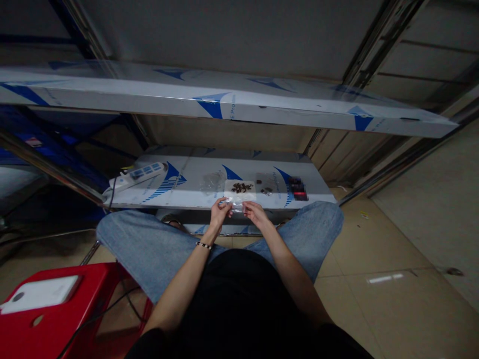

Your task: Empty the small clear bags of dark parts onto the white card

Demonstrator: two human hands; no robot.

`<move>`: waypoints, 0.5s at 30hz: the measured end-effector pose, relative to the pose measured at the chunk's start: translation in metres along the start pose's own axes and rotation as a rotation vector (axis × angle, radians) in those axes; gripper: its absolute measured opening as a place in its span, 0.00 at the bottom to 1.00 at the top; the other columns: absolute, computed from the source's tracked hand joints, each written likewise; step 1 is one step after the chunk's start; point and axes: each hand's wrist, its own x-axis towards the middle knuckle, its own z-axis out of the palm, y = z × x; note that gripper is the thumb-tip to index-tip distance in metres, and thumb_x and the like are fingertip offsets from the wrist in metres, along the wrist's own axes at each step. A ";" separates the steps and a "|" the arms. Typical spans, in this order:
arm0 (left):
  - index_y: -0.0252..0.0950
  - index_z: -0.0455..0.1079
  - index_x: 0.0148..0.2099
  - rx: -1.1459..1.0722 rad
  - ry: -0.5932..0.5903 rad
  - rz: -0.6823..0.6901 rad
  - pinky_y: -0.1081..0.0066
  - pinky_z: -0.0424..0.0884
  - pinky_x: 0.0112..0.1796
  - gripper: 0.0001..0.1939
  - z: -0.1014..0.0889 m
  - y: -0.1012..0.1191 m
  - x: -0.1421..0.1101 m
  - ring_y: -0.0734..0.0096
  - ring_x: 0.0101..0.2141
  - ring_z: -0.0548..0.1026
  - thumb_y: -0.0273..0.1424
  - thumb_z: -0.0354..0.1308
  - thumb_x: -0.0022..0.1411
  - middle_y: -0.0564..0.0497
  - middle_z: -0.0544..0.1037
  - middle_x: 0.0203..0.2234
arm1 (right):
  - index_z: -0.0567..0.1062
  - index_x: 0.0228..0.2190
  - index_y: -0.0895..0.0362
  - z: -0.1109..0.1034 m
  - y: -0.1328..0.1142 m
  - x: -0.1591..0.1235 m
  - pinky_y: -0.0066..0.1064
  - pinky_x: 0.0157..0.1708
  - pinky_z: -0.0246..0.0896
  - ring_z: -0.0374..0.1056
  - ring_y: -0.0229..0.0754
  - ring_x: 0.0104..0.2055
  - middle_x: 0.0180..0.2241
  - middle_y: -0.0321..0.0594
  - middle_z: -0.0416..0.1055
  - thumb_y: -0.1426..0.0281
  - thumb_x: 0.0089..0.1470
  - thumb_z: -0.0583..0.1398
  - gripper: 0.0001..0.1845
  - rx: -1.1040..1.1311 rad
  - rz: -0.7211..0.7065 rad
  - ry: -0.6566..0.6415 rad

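Observation:
My left hand (pixel 220 212) and my right hand (pixel 256 214) meet at the front edge of a low steel shelf (pixel 123 198). Between their fingers they pinch a small clear plastic bag (pixel 235 204). Just beyond it lies a white card (pixel 249 185) holding a heap of small dark brown pieces (pixel 241 187). A flattened clear bag (pixel 213 182) lies left of the card. To its right, another clear bag (pixel 265 183) holds a few small dark items. The bag's contents between my hands are too small to tell.
A white power strip (pixel 140 174) with a cable lies at the shelf's left. A blurred dark object (pixel 298 189) sits at the right. A film-wrapped steel shelf (pixel 224 102) runs overhead. My denim-covered knees (pixel 310 234) are below the shelf, and a red stool (pixel 56 304) stands at lower left on tiles.

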 end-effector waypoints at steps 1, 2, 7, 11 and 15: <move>0.33 0.66 0.54 0.003 0.023 0.013 0.75 0.67 0.21 0.32 -0.001 -0.001 0.001 0.75 0.20 0.73 0.40 0.70 0.50 0.54 0.77 0.26 | 0.77 0.33 0.55 0.001 -0.001 0.000 0.27 0.23 0.64 0.71 0.38 0.27 0.30 0.40 0.77 0.61 0.45 0.73 0.17 -0.002 0.001 -0.001; 0.34 0.66 0.54 0.015 0.046 0.025 0.75 0.68 0.22 0.32 -0.002 -0.002 0.003 0.74 0.21 0.73 0.40 0.70 0.51 0.54 0.76 0.27 | 0.76 0.33 0.55 0.001 -0.001 -0.001 0.26 0.23 0.64 0.71 0.38 0.26 0.30 0.39 0.76 0.61 0.44 0.73 0.18 0.001 0.005 0.002; 0.34 0.74 0.48 0.286 0.137 0.218 0.69 0.74 0.35 0.20 -0.006 -0.006 0.009 0.70 0.33 0.77 0.36 0.67 0.54 0.46 0.79 0.38 | 0.74 0.33 0.56 0.005 -0.006 -0.004 0.25 0.21 0.61 0.71 0.36 0.25 0.30 0.38 0.76 0.58 0.41 0.74 0.22 -0.007 -0.006 0.021; 0.34 0.78 0.41 0.435 -0.041 0.330 0.66 0.74 0.43 0.12 -0.002 -0.005 0.007 0.64 0.39 0.78 0.37 0.64 0.59 0.43 0.81 0.40 | 0.73 0.29 0.57 0.010 -0.008 -0.007 0.25 0.21 0.60 0.66 0.34 0.21 0.25 0.36 0.74 0.55 0.42 0.73 0.23 -0.105 -0.058 -0.024; 0.33 0.77 0.43 0.404 -0.243 0.262 0.68 0.75 0.37 0.17 0.008 -0.004 -0.002 0.65 0.33 0.79 0.43 0.60 0.63 0.45 0.82 0.35 | 0.72 0.26 0.56 0.014 -0.008 -0.009 0.25 0.20 0.60 0.65 0.33 0.19 0.21 0.35 0.73 0.52 0.41 0.73 0.24 -0.193 -0.101 -0.018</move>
